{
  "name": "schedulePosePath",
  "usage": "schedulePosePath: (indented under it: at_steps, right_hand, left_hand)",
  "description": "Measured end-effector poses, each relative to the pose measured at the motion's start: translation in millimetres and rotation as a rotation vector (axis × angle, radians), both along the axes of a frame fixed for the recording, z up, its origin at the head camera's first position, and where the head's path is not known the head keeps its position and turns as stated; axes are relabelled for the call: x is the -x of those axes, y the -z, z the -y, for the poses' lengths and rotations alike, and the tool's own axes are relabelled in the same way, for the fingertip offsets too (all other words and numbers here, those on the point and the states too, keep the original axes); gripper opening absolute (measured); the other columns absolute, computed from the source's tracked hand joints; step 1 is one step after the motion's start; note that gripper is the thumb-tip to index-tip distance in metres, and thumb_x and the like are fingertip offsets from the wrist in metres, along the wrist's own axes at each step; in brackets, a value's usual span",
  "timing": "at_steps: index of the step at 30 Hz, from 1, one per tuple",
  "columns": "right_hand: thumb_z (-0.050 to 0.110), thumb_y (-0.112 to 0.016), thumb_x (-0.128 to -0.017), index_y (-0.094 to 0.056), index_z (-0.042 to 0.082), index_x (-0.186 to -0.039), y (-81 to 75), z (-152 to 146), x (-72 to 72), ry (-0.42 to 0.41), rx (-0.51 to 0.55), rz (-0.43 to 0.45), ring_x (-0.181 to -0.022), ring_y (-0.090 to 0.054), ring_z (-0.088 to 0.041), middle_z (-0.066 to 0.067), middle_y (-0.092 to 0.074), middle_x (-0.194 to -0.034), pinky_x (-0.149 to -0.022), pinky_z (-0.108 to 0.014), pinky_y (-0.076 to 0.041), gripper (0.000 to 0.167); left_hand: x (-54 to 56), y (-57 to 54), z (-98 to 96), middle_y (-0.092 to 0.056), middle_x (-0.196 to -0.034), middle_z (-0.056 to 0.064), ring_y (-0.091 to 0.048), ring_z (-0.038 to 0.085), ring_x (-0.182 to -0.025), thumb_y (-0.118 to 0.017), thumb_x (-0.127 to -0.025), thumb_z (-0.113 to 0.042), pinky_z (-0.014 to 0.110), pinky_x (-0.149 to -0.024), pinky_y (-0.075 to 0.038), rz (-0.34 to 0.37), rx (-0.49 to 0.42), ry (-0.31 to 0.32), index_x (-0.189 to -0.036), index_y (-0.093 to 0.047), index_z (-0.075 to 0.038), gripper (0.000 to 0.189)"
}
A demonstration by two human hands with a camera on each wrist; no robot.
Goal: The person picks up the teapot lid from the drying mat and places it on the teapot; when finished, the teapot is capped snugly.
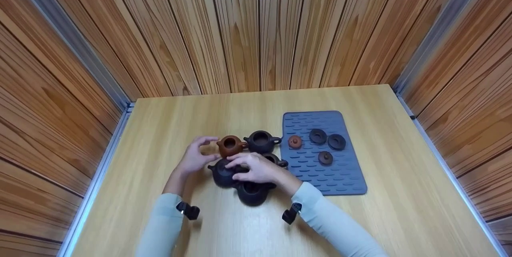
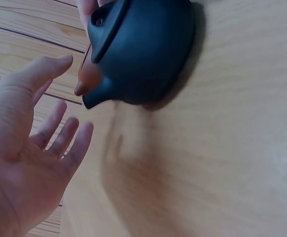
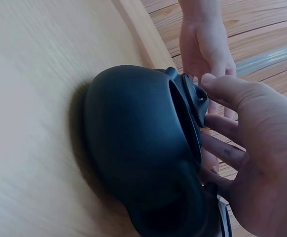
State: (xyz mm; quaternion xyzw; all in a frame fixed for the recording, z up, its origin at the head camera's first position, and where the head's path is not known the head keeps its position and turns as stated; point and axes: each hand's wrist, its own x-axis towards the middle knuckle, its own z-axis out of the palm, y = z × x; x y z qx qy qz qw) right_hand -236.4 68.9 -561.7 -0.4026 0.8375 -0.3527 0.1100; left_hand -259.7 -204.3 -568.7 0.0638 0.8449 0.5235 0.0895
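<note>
My right hand [image 1: 258, 167] is over the lidded dark teapot [image 1: 223, 173], thumb and fingers at the small lid [image 3: 195, 101] with its holed knob. The lid sits on the pot in the left wrist view. Fingers and thumb spread apart, my left hand [image 1: 195, 157] holds nothing beside the reddish-brown teapot [image 1: 230, 146] and the dark pot's spout [image 2: 98, 94]. A lidless dark teapot [image 1: 253, 195] stands in front, its handle toward the right wrist camera. Another dark lidless teapot [image 1: 261, 142] is behind; one more [image 1: 276, 159] is partly hidden by my right hand.
Right of the pots lies a grey ridged mat [image 1: 324, 179]. On it are a reddish-brown lid [image 1: 295, 141], two dark ring-like lids [image 1: 318, 136] and a dark brown knobbed lid [image 1: 325, 158]. Wood-panelled walls [image 1: 256, 29] surround the wooden table [image 1: 180, 117].
</note>
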Motion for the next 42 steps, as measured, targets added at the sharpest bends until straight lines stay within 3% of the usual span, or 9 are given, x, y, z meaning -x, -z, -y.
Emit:
schedulePosePath:
  at_steps: [7,16,27,36,42]
  right_hand:
    - [0.025,-0.076,-0.108,-0.077,0.013,-0.143,-3.2,-2,-3.1,-0.029,-0.049,-0.019,-0.158,-0.057,-0.039,-0.017,-0.062,-0.167,-0.133,-0.055,-0.045,0.038]
    - [0.023,-0.076,-0.107,-0.078,0.012,-0.142,-5.1,-8,-3.7,-0.049,-0.014,-0.022,-0.156,-0.06,-0.037,-0.016,-0.064,-0.165,-0.13,-0.054,-0.048,0.037]
    - [0.022,-0.081,-0.103,-0.078,0.012,-0.142,-10.8,-28,-5.3,-0.039,0.038,-0.029,-0.156,-0.06,-0.037,-0.016,-0.064,-0.165,-0.13,-0.055,-0.048,0.039]
    - [0.018,-0.084,-0.1,-0.078,0.004,-0.138,-12.7,-51,-0.4,-0.02,0.128,-0.062,-0.15,-0.063,-0.045,-0.025,-0.066,-0.16,-0.128,-0.06,-0.049,0.04]
    - [0.014,-0.085,-0.099,-0.077,0.004,-0.139,-12.2,-73,3.4,0.048,0.161,-0.055,-0.151,-0.062,-0.047,-0.025,-0.066,-0.159,-0.128,-0.063,-0.047,0.042]
  left_hand:
    - [10.0,2.4,-10.8,-0.041,-0.177,0.026,-0.035,0.051,-0.169,-0.082,-0.1,-0.001,0.066,-0.131,-0.042,-0.004,-0.016,0.053,-0.163,-0.056,-0.003,0.068]
    - [19.4,12.4,-20.9,-0.06,-0.166,0.024,-0.05,0.048,-0.16,-0.086,-0.098,-0.007,0.066,-0.134,-0.038,-0.053,0.047,0.078,-0.161,-0.06,-0.006,0.068]
    - [22.2,18.7,-28.5,-0.068,-0.156,0.027,-0.066,0.048,-0.145,-0.085,-0.098,0.0,0.06,-0.126,-0.05,-0.069,0.023,0.056,-0.155,-0.064,0.001,0.061]
    - [22.1,18.3,-30.0,-0.067,-0.158,0.025,-0.064,0.047,-0.146,-0.084,-0.097,0.002,0.058,-0.126,-0.051,-0.021,0.024,0.032,-0.156,-0.064,-0.003,0.062]
    - [22.9,18.1,-31.5,-0.065,-0.159,0.023,-0.063,0.047,-0.147,-0.084,-0.098,0.0,0.057,-0.127,-0.05,0.005,0.017,0.024,-0.156,-0.064,-0.004,0.062]
